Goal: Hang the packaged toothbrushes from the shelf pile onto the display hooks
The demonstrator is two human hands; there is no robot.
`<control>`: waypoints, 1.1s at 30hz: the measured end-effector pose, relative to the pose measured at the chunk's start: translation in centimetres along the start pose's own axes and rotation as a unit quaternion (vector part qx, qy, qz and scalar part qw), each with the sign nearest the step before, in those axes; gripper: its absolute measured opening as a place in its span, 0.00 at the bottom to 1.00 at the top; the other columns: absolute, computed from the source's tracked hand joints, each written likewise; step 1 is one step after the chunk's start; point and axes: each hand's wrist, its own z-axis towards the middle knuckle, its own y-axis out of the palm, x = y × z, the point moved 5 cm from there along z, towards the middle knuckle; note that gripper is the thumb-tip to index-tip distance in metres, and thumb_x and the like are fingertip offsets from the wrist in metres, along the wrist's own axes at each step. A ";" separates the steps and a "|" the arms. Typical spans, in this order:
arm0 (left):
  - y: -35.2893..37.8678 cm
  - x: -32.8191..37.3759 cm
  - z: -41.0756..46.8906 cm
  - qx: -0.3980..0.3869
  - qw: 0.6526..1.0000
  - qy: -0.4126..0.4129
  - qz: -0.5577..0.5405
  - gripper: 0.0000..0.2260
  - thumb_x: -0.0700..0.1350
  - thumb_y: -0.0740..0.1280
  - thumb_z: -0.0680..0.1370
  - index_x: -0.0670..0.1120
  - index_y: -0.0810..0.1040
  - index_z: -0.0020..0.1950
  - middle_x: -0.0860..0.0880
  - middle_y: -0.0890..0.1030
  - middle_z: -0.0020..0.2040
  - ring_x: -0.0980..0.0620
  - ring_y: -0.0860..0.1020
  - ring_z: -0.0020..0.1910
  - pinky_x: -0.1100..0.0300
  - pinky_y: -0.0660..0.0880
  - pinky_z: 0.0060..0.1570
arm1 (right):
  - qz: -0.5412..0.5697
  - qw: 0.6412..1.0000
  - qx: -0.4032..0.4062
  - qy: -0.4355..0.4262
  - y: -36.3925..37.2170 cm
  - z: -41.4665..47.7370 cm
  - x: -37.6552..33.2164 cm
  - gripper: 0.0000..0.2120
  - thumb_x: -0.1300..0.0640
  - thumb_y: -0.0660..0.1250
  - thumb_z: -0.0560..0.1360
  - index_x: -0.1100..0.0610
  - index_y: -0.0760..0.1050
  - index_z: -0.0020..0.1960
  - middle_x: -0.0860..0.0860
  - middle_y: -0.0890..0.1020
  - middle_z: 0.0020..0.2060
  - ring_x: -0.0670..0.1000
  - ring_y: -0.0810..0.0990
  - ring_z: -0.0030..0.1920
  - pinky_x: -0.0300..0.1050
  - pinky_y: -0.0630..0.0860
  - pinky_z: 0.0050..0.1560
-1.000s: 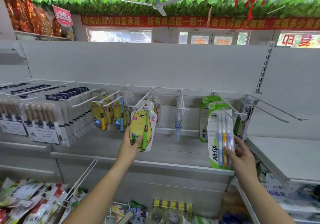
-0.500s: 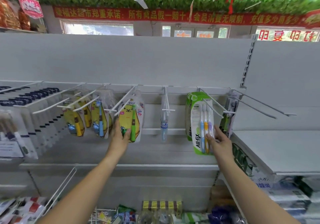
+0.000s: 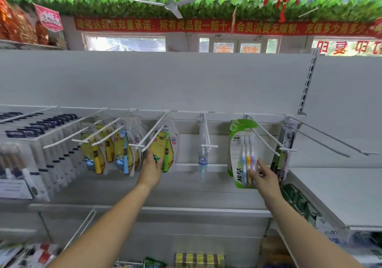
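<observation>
Edges of the view are blurring. The boxed brushes (image 3: 31,149) at the left end of the rail (image 3: 186,113) are smearing, print unreadable. Goods below the shelf (image 3: 186,209) are running off the bottom of the view. The hang holes of both packs are hiding behind clear plastic and hook wire, so I cannot tell how they are seating. A dark pack (image 3: 286,143) at the rail's right end is showing only a narrow side.

Left hand (image 3: 152,168) is reaching up, arm near straight, back of the hand facing the camera. Its fingers (image 3: 149,155) are curling onto the lower left of the yellow pack (image 3: 165,145) and gripping it. How far they are wrapping behind is hidden. That pack is hanging far back on a hook (image 3: 154,132) left of the rail's middle.

Right hand (image 3: 265,177) is reaching up likewise. Its thumb is pressing low on the front of the green pack (image 3: 239,160), with the fingers (image 3: 260,163) lying along the right edge, pinching it. This pack is hanging close to the rail on a hook (image 3: 265,138) toward the right end, a second one sitting just behind it.
</observation>
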 end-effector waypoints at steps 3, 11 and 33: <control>0.0 0.1 0.3 -0.016 1.000 -0.013 0.002 0.33 0.44 0.61 0.85 0.49 0.45 0.84 0.42 0.62 0.80 0.41 0.63 0.78 0.46 0.62 0.77 | 0.017 1.000 -0.017 0.005 0.5 -0.2 -0.4 0.27 0.61 0.65 0.82 0.56 0.63 0.79 0.56 0.75 0.66 0.52 0.74 0.60 0.47 0.71 0.59; -0.2 -0.3 0.4 -0.033 0.999 -0.029 -0.008 0.34 0.43 0.61 0.85 0.53 0.44 0.84 0.44 0.64 0.80 0.41 0.64 0.78 0.42 0.62 0.76 | 0.040 0.998 -0.030 0.034 0.5 -1.3 -0.3 0.22 0.61 0.64 0.82 0.52 0.69 0.76 0.53 0.81 0.55 0.52 0.81 0.54 0.42 0.77 0.48; -1.1 -1.4 -0.5 -0.053 0.994 -0.080 0.054 0.35 0.48 0.67 0.82 0.47 0.51 0.83 0.42 0.66 0.79 0.40 0.67 0.76 0.43 0.65 0.75 | -0.029 0.995 -0.046 0.078 -0.8 -0.1 -0.8 0.25 0.58 0.62 0.83 0.51 0.63 0.79 0.58 0.78 0.64 0.57 0.77 0.63 0.49 0.72 0.59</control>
